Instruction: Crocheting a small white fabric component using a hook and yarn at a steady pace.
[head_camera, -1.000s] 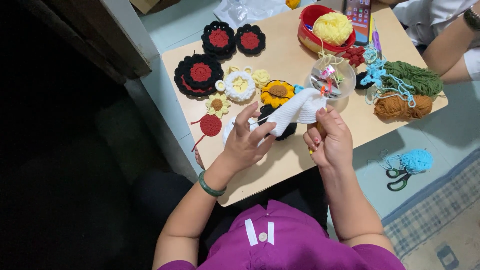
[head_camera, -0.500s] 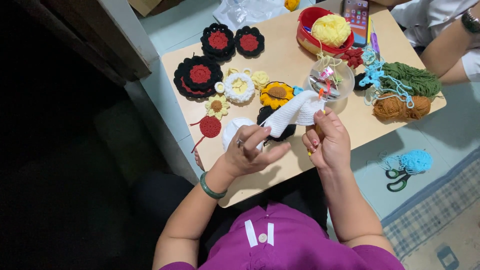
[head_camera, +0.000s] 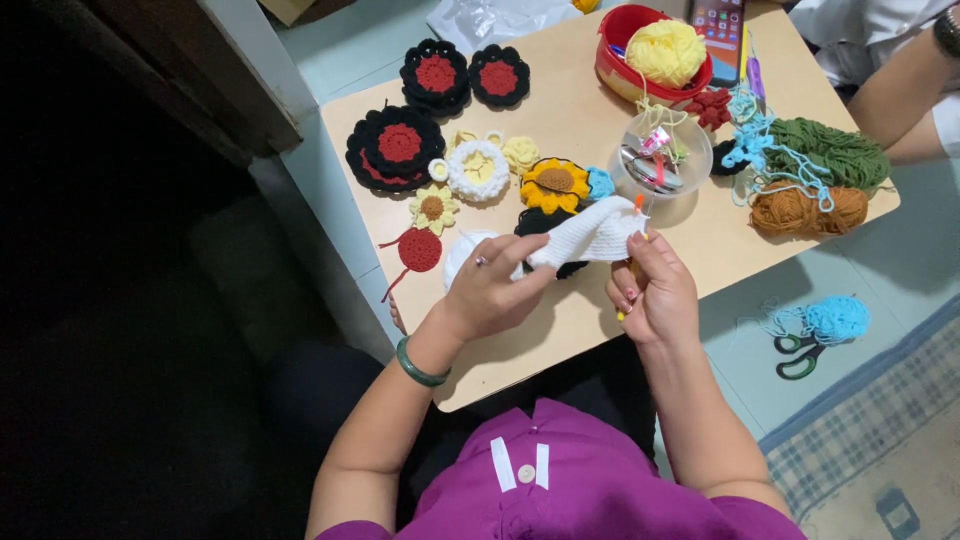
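1. While the left hand (head_camera: 495, 290) pinches the white crochet piece (head_camera: 590, 232) between thumb and fingers, the right hand (head_camera: 655, 290) is closed on a slim crochet hook (head_camera: 627, 290) at the piece's right end.
2. Compared with the earlier views, the left hand has shifted right and gripped the fabric more tightly; the piece now stretches level between both hands, so the stitching goes on.
3. White crochet piece: held just above the table (head_camera: 560, 330), beside the sunflower motif (head_camera: 553, 184) and the clear bowl (head_camera: 660, 160).
4. Open room: bare tabletop lies toward the near edge, under the wrists; finished flowers crowd the left and far sides, yarn skeins (head_camera: 810, 205) the right edge.
5. Scissors (head_camera: 800, 355) lie on the floor, well apart.
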